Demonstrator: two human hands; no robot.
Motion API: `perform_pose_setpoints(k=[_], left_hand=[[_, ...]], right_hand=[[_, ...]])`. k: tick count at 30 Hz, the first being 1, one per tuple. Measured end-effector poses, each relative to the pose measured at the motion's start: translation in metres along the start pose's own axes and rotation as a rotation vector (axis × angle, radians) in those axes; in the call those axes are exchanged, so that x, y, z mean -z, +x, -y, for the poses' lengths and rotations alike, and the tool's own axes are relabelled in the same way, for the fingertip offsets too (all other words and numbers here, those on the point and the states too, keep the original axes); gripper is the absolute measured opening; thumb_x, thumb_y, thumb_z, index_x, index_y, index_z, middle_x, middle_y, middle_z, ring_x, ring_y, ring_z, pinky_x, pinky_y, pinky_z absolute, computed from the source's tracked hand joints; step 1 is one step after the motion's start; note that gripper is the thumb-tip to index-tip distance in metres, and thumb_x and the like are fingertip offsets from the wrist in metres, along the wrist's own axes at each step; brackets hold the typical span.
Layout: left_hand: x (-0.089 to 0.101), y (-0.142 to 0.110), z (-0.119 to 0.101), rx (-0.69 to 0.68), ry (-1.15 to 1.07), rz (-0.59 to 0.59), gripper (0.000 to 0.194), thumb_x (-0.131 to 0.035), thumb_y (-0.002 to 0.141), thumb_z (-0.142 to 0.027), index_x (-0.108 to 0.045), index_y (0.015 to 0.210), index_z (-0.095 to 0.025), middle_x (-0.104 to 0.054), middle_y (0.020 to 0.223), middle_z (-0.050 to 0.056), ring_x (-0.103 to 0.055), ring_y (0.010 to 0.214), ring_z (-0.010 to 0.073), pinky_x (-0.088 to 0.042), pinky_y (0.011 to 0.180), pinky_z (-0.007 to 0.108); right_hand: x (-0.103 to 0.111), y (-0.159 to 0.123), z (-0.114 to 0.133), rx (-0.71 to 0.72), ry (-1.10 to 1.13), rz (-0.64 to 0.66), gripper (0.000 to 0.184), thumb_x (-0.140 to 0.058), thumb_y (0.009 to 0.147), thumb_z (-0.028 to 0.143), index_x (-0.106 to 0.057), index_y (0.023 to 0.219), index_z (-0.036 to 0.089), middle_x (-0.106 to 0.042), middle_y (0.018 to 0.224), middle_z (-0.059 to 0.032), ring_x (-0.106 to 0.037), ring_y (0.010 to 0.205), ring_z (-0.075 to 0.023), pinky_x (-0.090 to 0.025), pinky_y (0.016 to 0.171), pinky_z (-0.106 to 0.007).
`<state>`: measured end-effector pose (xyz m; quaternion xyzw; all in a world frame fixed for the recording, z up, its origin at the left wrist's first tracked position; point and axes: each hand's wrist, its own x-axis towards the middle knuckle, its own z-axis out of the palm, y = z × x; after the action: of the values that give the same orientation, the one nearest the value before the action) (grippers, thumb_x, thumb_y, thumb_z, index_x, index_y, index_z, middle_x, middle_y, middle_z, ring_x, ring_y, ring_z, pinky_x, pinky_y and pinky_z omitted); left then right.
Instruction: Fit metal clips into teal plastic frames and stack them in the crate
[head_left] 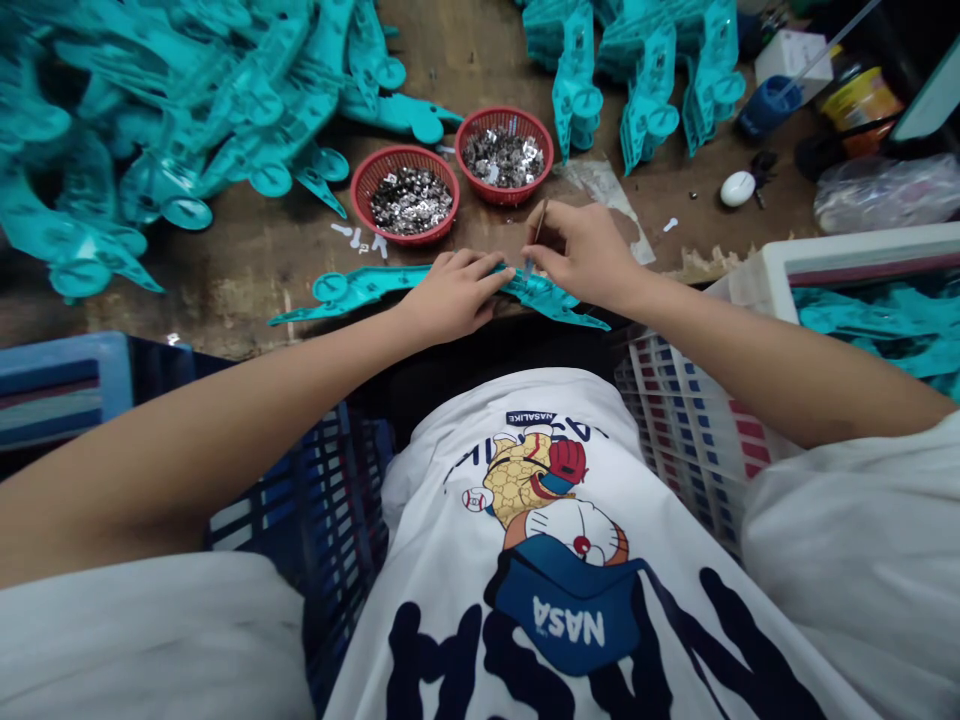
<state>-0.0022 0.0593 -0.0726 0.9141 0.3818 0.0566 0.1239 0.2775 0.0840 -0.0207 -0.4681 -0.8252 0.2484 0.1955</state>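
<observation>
My left hand [457,295] lies over a flat teal plastic moulded piece [352,288] on the wooden workbench [225,280], holding it down and hiding its middle. My right hand [581,255] pinches a thin pair of tweezers [538,232], with the tip down at the teal piece. Just beyond the hands, two red plastic baskets [405,195] [504,155] hold small silver metal pieces. A few small white bits [356,238] lie on the wood near the nearer basket.
Heaps of teal pieces [135,130] [645,80] rise at far left and far back. A white crate [877,320] of teal pieces stands right, a blue crate [67,400] left. A plastic bag [885,195] and a white egg-shaped object [737,188] are back right.
</observation>
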Motion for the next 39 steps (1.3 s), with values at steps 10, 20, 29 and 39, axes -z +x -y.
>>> perform_pose_setpoints(k=[10, 20, 29, 39], left_hand=[[-0.002, -0.001, 0.000, 0.017, -0.009, -0.001, 0.070, -0.063, 0.116, -0.025, -0.075, 0.184, -0.019, -0.066, 0.196, 0.025, -0.065, 0.171, 0.0536, -0.056, 0.135, 0.078], [0.008, -0.009, -0.017, 0.106, 0.037, 0.045, 0.067, -0.060, 0.119, -0.029, -0.071, 0.183, -0.014, -0.065, 0.196, 0.027, -0.065, 0.169, 0.0536, -0.057, 0.133, 0.077], [0.019, -0.009, -0.030, 0.155, 0.052, 0.084, 0.066, -0.073, 0.114, -0.039, -0.074, 0.176, -0.016, -0.073, 0.187, 0.023, -0.071, 0.156, 0.0524, -0.061, 0.132, 0.072], [0.036, 0.010, -0.023, 0.324, 0.008, 0.099, 0.041, -0.064, 0.119, -0.027, -0.093, 0.148, -0.021, -0.095, 0.146, 0.017, -0.086, 0.142, 0.0425, -0.062, 0.119, 0.055]], right_hand=[[0.002, -0.001, -0.002, 0.033, 0.013, -0.017, 0.011, -0.080, 0.115, 0.032, -0.084, 0.124, 0.027, -0.091, 0.112, -0.0091, -0.088, 0.107, -0.0349, -0.070, 0.105, -0.048], [0.009, 0.024, -0.066, -0.025, -0.478, 0.133, 0.029, -0.073, 0.121, 0.038, -0.098, 0.125, 0.024, -0.094, 0.118, -0.0157, -0.085, 0.111, -0.0380, -0.064, 0.094, -0.049], [0.011, -0.005, 0.020, 0.041, -0.544, 0.415, 0.051, -0.078, 0.125, 0.053, -0.093, 0.159, 0.019, -0.090, 0.152, -0.0200, -0.083, 0.141, -0.0431, -0.060, 0.111, -0.048], [0.006, -0.009, 0.047, 0.056, -0.599, 0.521, 0.051, -0.080, 0.127, 0.048, -0.088, 0.159, 0.010, -0.088, 0.149, -0.0255, -0.085, 0.140, -0.0447, -0.061, 0.105, -0.046]])
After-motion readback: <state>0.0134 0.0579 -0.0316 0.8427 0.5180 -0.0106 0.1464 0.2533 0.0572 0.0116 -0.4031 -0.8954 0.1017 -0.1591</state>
